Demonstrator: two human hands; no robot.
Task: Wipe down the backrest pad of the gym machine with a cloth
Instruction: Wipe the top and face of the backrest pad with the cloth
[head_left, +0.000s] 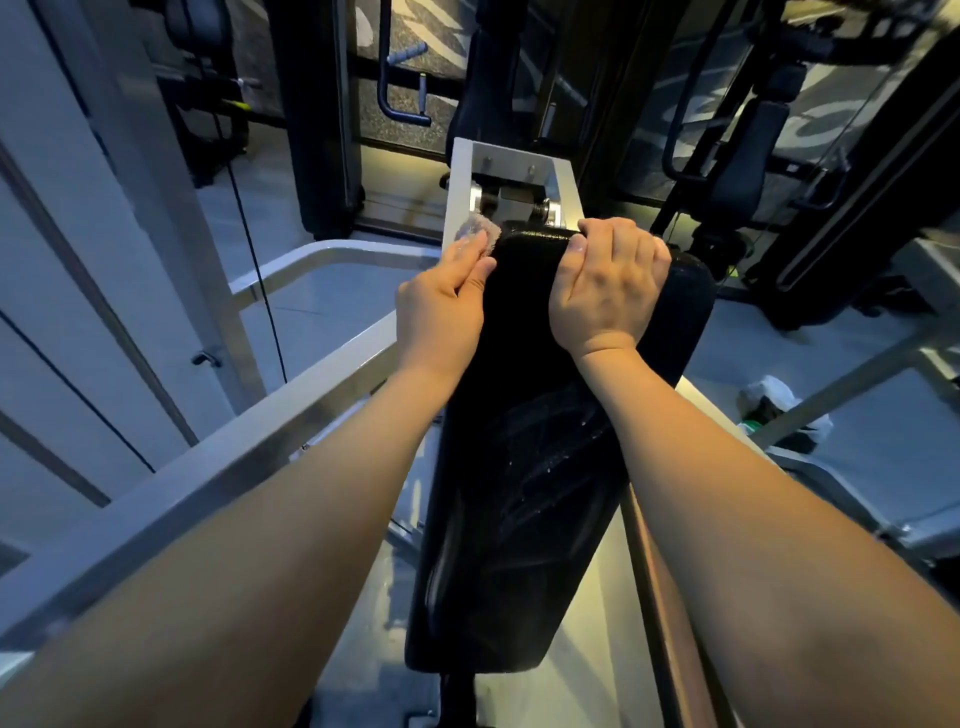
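Pale grey flooring (332, 312) fills the gym room around the machine, with dark exercise machines (737, 171) standing along the far side. A broad silver-grey metal frame bar (208, 467) runs diagonally across the lower left, and a thin black cable (254, 260) hangs down near it.

In the middle, the long black padded backrest pad (519, 519) stretches away from the camera, tilted a little to the right. Faint wet streaks and small droplets show on its middle part. At its far end it meets a white metal bracket (511, 156) with silver bolts.

Both bare forearms reach forward to the pad's far end. The right hand (608, 286) lies on the top right part of the pad. Its fingers (623, 239) are pressed together and curled over the top edge, and the thumb lies against the pad's face.

The left hand (447, 306) is at the pad's top left corner. Its fingers (467, 254) are held close together and press a small pale grey-white cloth (475, 228) against that corner, with the thumb at the pad's side edge. Only a bunched bit of the cloth shows beyond the fingertips, just below the bracket.

On the floor to the right, well apart from the pad, lies a crumpled white bag (769, 395).
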